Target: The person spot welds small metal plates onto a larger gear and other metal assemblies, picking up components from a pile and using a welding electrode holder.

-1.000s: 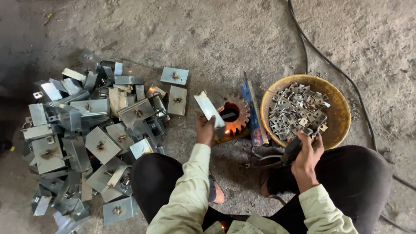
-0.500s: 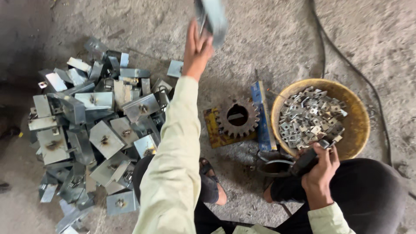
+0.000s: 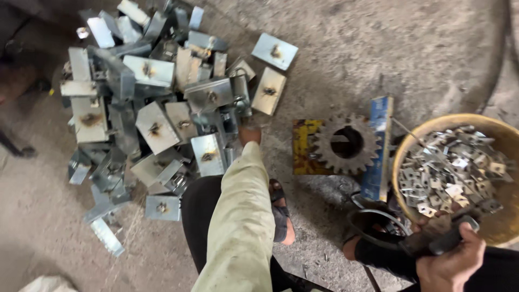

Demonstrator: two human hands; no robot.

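My left hand (image 3: pixel 250 134) reaches forward to the near edge of a pile of grey metal bracket plates (image 3: pixel 157 116). Only its wrist and the back of the hand show past the pale sleeve, and the fingers are hidden among the plates. My right hand (image 3: pixel 453 262) stays low at the bottom right, fingers closed around a dark tool handle (image 3: pixel 440 241). A toothed steel gear (image 3: pixel 346 143) lies between both hands on a yellow plate (image 3: pixel 303 147), beside a blue bar (image 3: pixel 379 148).
A yellow round basket (image 3: pixel 459 117) holding several small metal clips stands at the right. A black ring-shaped object (image 3: pixel 373 221) lies by my right hand. My sandalled foot (image 3: pixel 280 215) rests on the rough concrete floor (image 3: pixel 378 48).
My left hand, raised high with a metal plate half a second ago, has come down to the pile's near edge. The plate no longer shows in it. My right hand has stayed put.
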